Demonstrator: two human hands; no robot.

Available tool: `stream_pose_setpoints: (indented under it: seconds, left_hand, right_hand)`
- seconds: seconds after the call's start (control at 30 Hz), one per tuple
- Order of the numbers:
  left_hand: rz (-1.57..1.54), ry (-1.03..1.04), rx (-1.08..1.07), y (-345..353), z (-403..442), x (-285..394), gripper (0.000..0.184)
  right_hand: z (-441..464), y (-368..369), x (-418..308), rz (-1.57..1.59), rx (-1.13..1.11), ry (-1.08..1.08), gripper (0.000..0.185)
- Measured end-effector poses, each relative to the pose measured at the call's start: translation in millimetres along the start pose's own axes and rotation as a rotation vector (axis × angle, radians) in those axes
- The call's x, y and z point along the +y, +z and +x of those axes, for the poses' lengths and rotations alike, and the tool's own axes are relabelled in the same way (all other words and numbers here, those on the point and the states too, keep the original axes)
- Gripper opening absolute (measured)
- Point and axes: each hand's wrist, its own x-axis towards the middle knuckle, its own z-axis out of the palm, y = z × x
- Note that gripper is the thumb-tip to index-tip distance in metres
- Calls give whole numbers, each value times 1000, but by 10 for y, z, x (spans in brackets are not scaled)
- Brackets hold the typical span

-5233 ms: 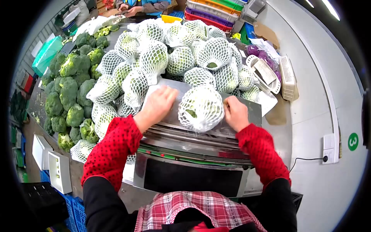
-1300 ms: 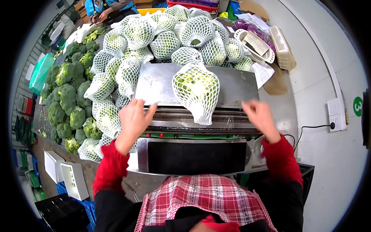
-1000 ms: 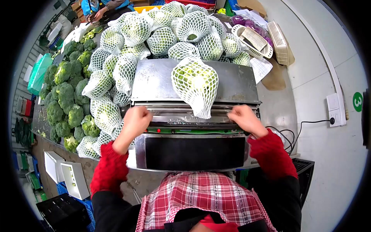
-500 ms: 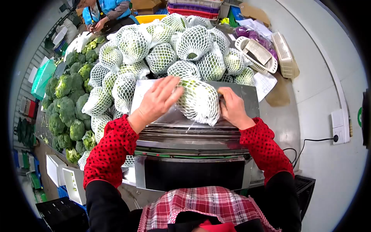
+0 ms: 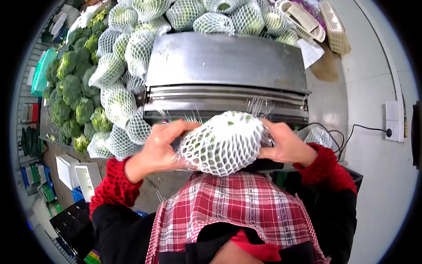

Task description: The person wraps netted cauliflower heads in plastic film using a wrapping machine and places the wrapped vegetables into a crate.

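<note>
My left hand [image 5: 158, 147] and my right hand [image 5: 286, 143] are closed around the two ends of a pale green vegetable head [image 5: 224, 143] in a white foam net. Clear plastic film lies against it and bunches at the fingers of both hands. Strands of film stretch from the head back to a steel wrapping machine [image 5: 226, 59]. The head is held in front of the machine's rollers, close to my checked apron [image 5: 246, 200]. The net hides most of its surface.
Several netted heads [image 5: 118, 105] are piled behind and left of the machine. Loose broccoli [image 5: 72, 88] lies further left. A white plastic basket [image 5: 303, 20] stands at the back right. A black cable [image 5: 367, 126] runs to the wall socket. Foam boxes [image 5: 88, 178] stand at the lower left.
The netted head has come off the machine's steel top towards my body. Both hands now grip it, with film around it. My left hand was open beside it before. The view has tilted down.
</note>
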Motion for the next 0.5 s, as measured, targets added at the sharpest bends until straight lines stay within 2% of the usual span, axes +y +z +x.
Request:
stream_pose_setpoints:
  seconds: [0.03, 0.1, 0.13, 0.17, 0.23, 0.27, 0.3, 0.37, 0.4, 0.43, 0.5]
  left_hand:
    - [-128, -239, -1, 177, -250, -100, 64]
    - [-404, -550, -67, 352, -457, -192, 57]
    - [-580, -719, -14, 434, -535, -222, 46]
    - [-581, -718, -9, 454, -624, -234, 46]
    - [-1244, -738, 350, 410, -861, -244, 41]
    - [-1493, -639, 411, 380, -1040, -243, 39]
    - [-1490, -636, 408, 453, -1108, -226, 39]
    - [-831, -379, 468, 686, -1197, -132, 30]
    - [-525, -374, 508, 767, -1203, -86, 15]
    - [-428, -398, 631, 858, -1252, -146, 6]
    - [-289, -414, 847, 919, -1391, -249, 8]
  right_hand:
    - [-92, 208, 112, 144, 21, -24, 45]
    - [-242, 465, 236, 589, -133, 335, 34]
    - [-272, 562, 255, 649, -191, 513, 31]
    - [-363, 724, 316, 834, -44, 544, 35]
    - [-495, 795, 260, 1164, 128, 450, 40]
    - [-529, 855, 149, 1221, 263, 403, 35]
    - [-516, 950, 128, 1220, 265, 398, 35]
    - [-518, 1203, 83, 773, 480, 311, 28]
    - [-454, 1271, 44, 728, 558, 347, 20]
    - [-382, 1263, -4, 628, 602, 461, 20]
    - [-294, 1263, 175, 548, 748, 396, 20]
